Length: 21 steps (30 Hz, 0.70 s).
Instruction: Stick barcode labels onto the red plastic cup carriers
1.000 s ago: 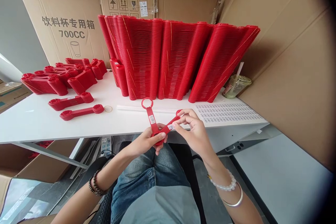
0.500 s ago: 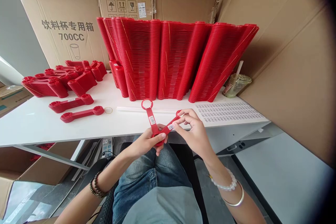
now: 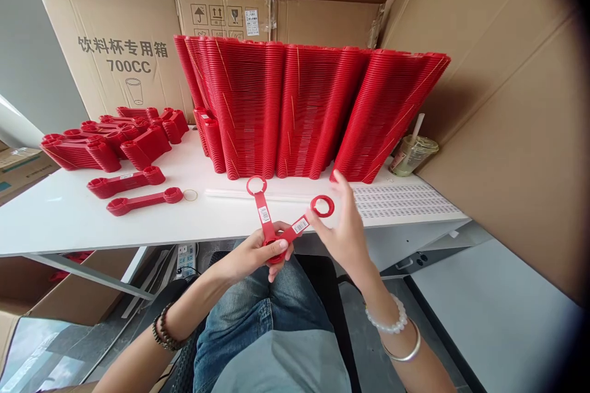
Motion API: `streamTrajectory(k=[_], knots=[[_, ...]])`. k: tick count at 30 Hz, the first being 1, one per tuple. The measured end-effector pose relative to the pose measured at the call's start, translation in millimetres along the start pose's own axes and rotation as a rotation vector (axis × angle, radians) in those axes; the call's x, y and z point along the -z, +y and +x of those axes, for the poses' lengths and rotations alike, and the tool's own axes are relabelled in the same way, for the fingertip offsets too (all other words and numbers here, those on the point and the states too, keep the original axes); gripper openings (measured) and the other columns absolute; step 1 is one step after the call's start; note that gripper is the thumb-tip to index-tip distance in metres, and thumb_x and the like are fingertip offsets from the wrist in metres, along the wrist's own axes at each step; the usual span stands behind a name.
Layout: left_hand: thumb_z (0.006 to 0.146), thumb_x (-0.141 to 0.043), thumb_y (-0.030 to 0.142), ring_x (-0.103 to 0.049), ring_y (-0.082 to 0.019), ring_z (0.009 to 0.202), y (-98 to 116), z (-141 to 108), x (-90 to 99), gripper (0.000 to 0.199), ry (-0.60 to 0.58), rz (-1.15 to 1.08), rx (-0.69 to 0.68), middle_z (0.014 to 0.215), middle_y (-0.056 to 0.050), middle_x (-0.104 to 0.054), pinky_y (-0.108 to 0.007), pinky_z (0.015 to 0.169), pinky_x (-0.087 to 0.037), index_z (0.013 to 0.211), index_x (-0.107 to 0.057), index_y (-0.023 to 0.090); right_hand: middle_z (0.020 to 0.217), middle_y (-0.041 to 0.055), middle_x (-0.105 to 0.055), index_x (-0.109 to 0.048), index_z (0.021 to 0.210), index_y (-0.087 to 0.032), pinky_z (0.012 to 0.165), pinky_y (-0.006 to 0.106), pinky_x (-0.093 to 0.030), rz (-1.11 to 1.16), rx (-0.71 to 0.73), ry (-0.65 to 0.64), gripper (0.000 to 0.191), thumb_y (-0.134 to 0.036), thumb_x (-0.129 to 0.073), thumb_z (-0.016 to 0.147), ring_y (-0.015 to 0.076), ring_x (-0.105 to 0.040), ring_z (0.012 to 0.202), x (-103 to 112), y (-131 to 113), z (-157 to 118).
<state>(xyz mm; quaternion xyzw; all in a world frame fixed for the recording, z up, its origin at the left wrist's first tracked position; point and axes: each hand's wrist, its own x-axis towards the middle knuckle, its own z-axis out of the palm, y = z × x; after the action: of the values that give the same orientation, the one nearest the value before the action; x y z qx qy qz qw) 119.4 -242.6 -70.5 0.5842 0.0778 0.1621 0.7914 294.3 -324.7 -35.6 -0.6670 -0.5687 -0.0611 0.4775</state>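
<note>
My left hand [image 3: 263, 253] grips red plastic ring-ended strips [image 3: 297, 229] at one end, above my lap. They fan out in two directions: one strip points up and away with its ring over the table, while the others slant to the right. White barcode labels [image 3: 263, 215] show on both branches. My right hand [image 3: 343, 227] is open beside the right-hand ring, fingers stretched upward. Its thumb is close to the label there; whether they touch I cannot tell.
Tall stacks of red strips [image 3: 249, 110] line the back of the white table [image 3: 152, 227]. Smaller bundles [image 3: 145, 146] lie left, by a rubber band [image 3: 190, 195]. A label sheet [image 3: 405, 201] and a drink cup [image 3: 413, 155] are right. Cardboard walls [image 3: 124, 18] enclose the back and right.
My right hand has come away from the right-hand ring, its fingers straightening upward. That ring now shows fully. My left hand keeps its hold.
</note>
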Motion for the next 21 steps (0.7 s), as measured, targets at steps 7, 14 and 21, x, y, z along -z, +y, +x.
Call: streamTrajectory(k=[7, 14, 21], knots=[[0.090, -0.061, 0.049, -0.048, -0.004, 0.049, 1.5, -0.6, 0.7, 0.039, -0.002, 0.117, 0.048, 0.077, 0.002, -0.052, -0.018, 0.044, -0.045, 0.105, -0.050, 0.015, 0.103, 0.0095, -0.067, -0.040, 0.137, -0.021, 0.085, 0.043, -0.051, 0.134, -0.135, -0.111, 0.053, -0.044, -0.055, 0.091, 0.0254, -0.064, 0.095, -3.2, 6.3, -0.7], [0.079, -0.074, 0.046, -0.056, -0.006, 0.050, 1.7, -6.1, 0.2, 0.052, -0.312, 0.195, 0.360, 0.076, 0.004, -0.059, -0.021, 0.050, -0.047, 0.111, -0.044, 0.017, 0.100, 0.0068, -0.069, -0.047, 0.126, -0.024, 0.080, 0.036, -0.055, 0.667, -0.280, -0.325, 0.049, -0.061, -0.034, 0.097, 0.0194, -0.068, 0.082, -15.1, 9.2, -1.1], [0.071, -0.083, 0.038, -0.063, -0.012, 0.051, -1.9, -3.5, 2.6, 0.065, -0.397, 0.138, 0.473, 0.076, 0.004, -0.064, -0.027, 0.053, -0.050, 0.105, -0.029, 0.024, 0.080, 0.0051, -0.071, -0.065, 0.092, -0.022, 0.074, 0.034, -0.054, 0.996, -0.449, -0.336, 0.043, -0.062, -0.051, 0.090, 0.0212, -0.071, 0.078, -30.5, 1.1, -3.2]])
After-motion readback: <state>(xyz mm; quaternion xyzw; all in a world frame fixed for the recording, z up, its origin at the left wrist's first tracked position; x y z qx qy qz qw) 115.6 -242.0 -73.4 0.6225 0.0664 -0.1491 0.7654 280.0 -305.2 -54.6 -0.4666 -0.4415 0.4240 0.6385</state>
